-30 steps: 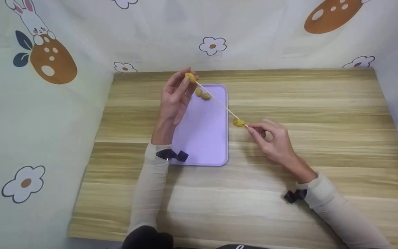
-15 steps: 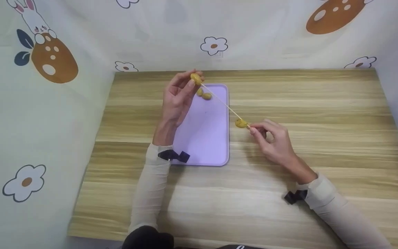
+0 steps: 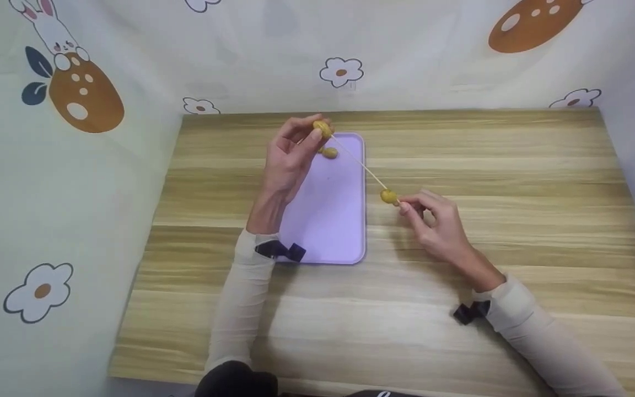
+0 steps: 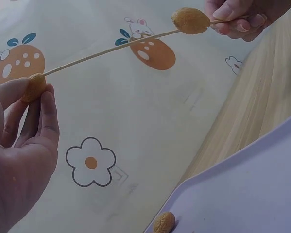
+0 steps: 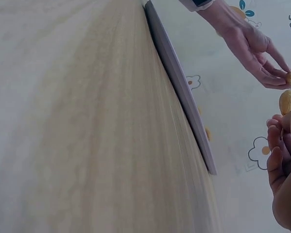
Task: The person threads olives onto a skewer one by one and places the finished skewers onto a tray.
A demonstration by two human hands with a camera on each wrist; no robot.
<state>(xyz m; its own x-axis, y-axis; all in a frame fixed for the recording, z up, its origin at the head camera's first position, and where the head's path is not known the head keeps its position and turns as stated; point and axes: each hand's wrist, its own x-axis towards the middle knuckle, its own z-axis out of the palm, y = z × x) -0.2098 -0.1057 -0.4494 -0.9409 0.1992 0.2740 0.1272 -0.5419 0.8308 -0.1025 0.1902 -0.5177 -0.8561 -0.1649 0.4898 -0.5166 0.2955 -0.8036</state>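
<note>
Above the tray, my left hand (image 3: 287, 162) pinches a small golden-brown potato (image 3: 322, 129) between thumb and fingertips. One end of a thin wooden skewer (image 3: 359, 161) meets that potato. Threaded on the skewer near its other end is a second small potato (image 3: 388, 197). Just past it, the thumb and fingers of my right hand (image 3: 443, 226) pinch the skewer's lower end. In the left wrist view the skewer (image 4: 111, 52) runs in a slant between both hands, with bare wood between the two potatoes. At the right wrist view's edge, the near potato (image 5: 286, 102) sits close to my right fingertips.
A lilac tray (image 3: 328, 220) lies on the wood-grain table (image 3: 488, 160), partly under my left forearm. Near the tray's far end lies a loose small potato (image 3: 329, 153), and another is mostly hidden behind my left hand. A printed cloth (image 3: 405, 55) hangs behind the table.
My left hand and its potato have moved a little to the right, closer to my right hand. The potato near my right hand has turned slightly. The right hand has hardly moved.
</note>
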